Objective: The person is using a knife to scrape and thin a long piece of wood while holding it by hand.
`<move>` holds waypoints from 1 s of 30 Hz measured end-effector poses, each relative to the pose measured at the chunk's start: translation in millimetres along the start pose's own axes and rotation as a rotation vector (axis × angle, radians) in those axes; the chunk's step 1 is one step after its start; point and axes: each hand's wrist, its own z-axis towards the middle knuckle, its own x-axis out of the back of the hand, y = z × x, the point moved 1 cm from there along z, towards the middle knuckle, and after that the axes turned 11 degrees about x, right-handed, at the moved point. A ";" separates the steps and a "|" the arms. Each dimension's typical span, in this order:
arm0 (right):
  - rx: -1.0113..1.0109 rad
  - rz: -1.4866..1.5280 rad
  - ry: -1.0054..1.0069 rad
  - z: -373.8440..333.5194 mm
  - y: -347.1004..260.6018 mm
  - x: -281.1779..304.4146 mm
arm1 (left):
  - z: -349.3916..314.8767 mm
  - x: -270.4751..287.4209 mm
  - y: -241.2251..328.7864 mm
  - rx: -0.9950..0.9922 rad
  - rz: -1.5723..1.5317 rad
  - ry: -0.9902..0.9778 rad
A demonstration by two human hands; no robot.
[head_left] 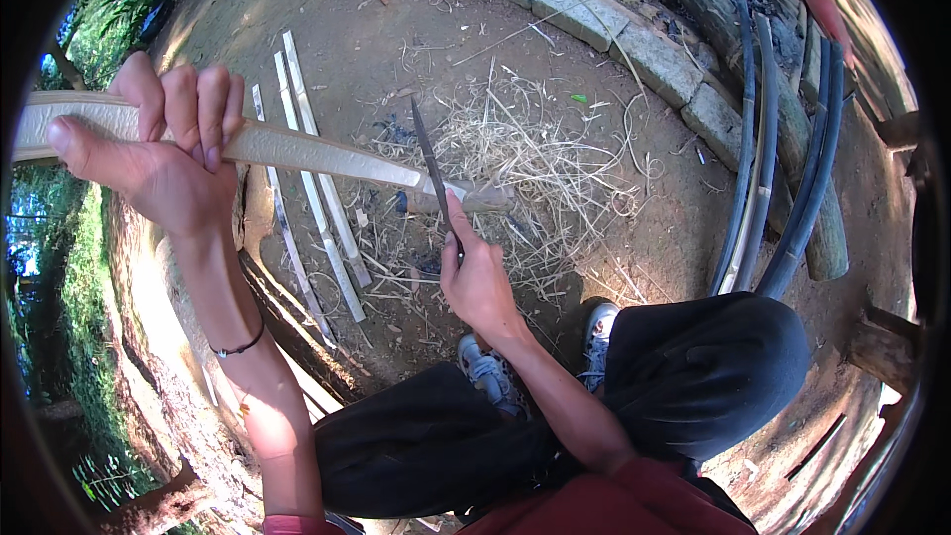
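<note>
**Knife set against a pale bamboo slat over a bed of shavings**

Nearest, the person sits low with knees in black trousers (693, 376) spread wide and grey-and-white shoes (490, 372) planted on bare earth. Between the knees the right hand (480, 277) rises, its fingers curled shut around the handle of a dark-bladed knife (433, 163); the blade points up and away, and crosses the near end of the slat.

The left hand (163, 154), a thin dark band on its wrist, is raised on the left, thumb beneath and fingers wrapped over the top of a long pale bamboo slat (297, 149). The slat runs from the left edge across to the knife, where its tip meets the blade.

Beneath, on the dirt, lies a scatter of straw-coloured shavings (535, 168). Left of them several thin split strips (317, 188) lie side by side, roughly parallel.

Farther off, to the right, a bundle of dark curved bamboo lengths (783, 168) leans along a log (792, 129). Beyond, a curved border of flat grey stones (594, 15) rims the yard, with charred ground behind it. No packaging, label or sign shows anywhere.
</note>
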 end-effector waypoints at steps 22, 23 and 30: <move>0.133 0.022 0.018 -8.3 -8.9 -10.1 | -8.2 2.6 3.1 0.052 0.002 0.091; -0.012 0.040 0.029 -7.7 25.1 -17.9 | -7.0 5.1 -1.6 0.049 0.009 0.053; -0.010 0.050 0.092 -2.6 23.9 -11.2 | -5.4 -7.5 6.8 0.035 0.040 0.004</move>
